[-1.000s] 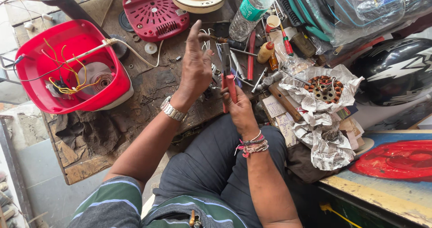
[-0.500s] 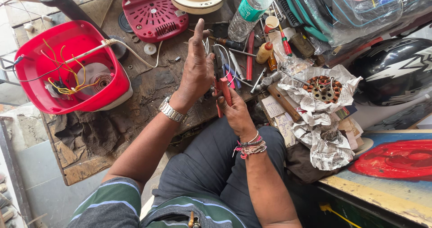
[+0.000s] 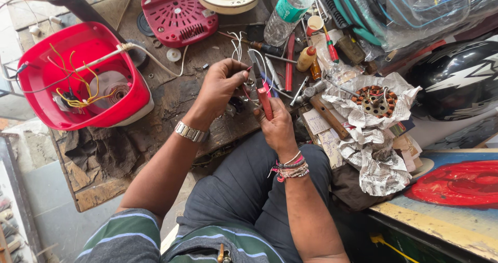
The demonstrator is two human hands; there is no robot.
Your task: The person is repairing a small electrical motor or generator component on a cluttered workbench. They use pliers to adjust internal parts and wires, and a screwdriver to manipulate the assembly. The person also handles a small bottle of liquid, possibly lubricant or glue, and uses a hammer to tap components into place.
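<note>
Head view, what are the hands doing?
— Right hand (image 3: pixel 277 125) is clamped on red-handled pliers (image 3: pixel 263 94); left hand (image 3: pixel 220 86) pinches thin white wires (image 3: pixel 237 47) at the jaws, above the cluttered wooden workbench (image 3: pixel 171 104).
— Nearby?
— A red fan housing (image 3: pixel 83 78) sits left.

Your worn wooden bench (image 3: pixel 171 104) is carrying a red housing (image 3: pixel 83 76), a red grille (image 3: pixel 176 14), a bottle (image 3: pixel 288 11), screwdrivers (image 3: pixel 289 60), and a stator (image 3: pixel 376 99) on newspaper (image 3: pixel 373 138).
</note>
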